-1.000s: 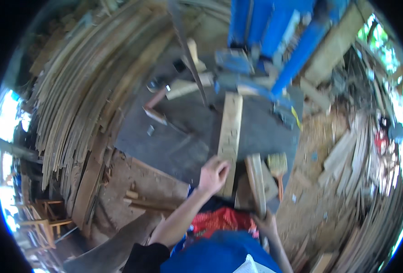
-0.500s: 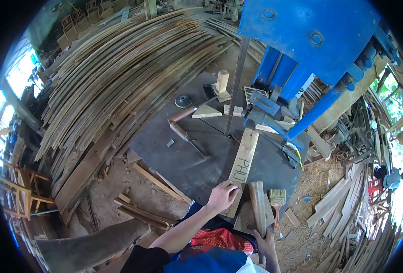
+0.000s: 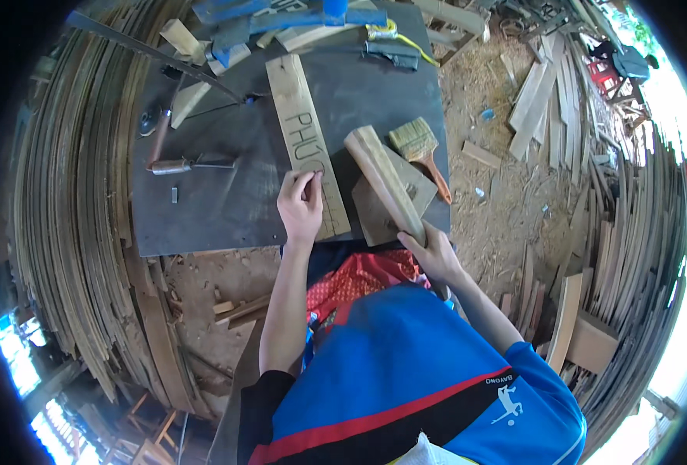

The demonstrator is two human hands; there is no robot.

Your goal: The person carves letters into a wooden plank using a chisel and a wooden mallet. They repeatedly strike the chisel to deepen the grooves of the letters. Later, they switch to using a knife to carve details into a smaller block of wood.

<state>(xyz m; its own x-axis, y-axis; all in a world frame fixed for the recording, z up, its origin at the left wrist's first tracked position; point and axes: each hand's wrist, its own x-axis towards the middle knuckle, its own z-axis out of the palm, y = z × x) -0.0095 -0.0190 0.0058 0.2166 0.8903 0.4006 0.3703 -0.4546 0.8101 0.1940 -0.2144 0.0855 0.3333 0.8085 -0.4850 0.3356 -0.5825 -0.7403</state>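
A long pale wooden board (image 3: 291, 97) with dark hand-drawn lettering lies on the dark table (image 3: 227, 221). My left hand (image 3: 301, 205) is over its near half, thumb and fingers pinched together at the lettering; whatever they hold is too small to make out. At the table's front edge, my right hand (image 3: 434, 254) grips the near end of a thick wooden bar (image 3: 386, 170), thumb on top. The bar slants across a flat squarish wooden piece (image 3: 371, 213), hiding part of it. Right beside these lies a wide paintbrush (image 3: 415, 139) with an orange-brown handle.
A saw blade (image 3: 157, 54) and blue machine parts (image 3: 305, 21) stand at the far side. Two wooden-handled tools, one with a metal shaft (image 3: 212, 164), lie left. A yellow tape measure (image 3: 381, 32) is far right. Stacked planks (image 3: 72, 194) flank the table.
The view has swung downward and turned, showing more of my torso and right arm. My left hand remains pinched over the lettering; my right hand still grips the wooden bar.
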